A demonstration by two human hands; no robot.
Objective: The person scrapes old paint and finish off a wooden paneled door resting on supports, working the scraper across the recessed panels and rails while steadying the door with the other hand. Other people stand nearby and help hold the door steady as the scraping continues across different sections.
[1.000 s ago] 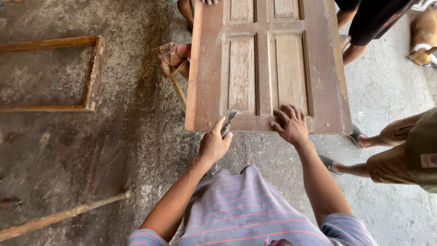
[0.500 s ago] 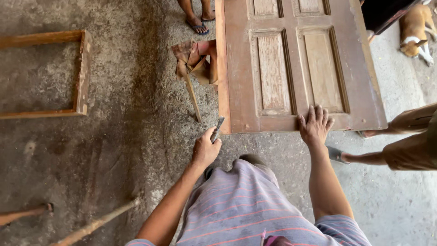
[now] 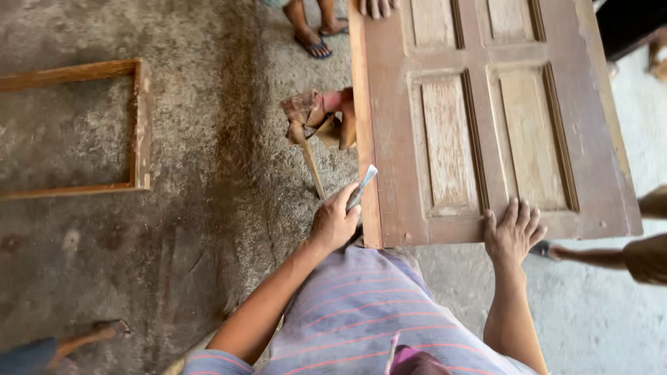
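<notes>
Brown wooden door [image 3: 486, 118] lying flat above the concrete floor [image 3: 208, 229], wooden frame [image 3: 139, 125] far left, left hand [image 3: 335, 223] closed around a flat metal tool [image 3: 362, 186] at the door's edge, right hand [image 3: 513, 232] spread open, pressing on the door's near end.

- It was a rough carpentry yard with a stained concrete floor [image 3: 174, 264].
- A panelled wooden door [image 3: 486, 118] lay flat on the right.
- A bare wooden frame [image 3: 139, 125] sat far left.

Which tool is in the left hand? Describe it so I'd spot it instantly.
Start at the brown panelled door lying flat. At its near left corner, the left hand grips a slim metal chisel. It is the only shiny grey thing there, unlike the wooden-handled hammer beyond it.
</notes>
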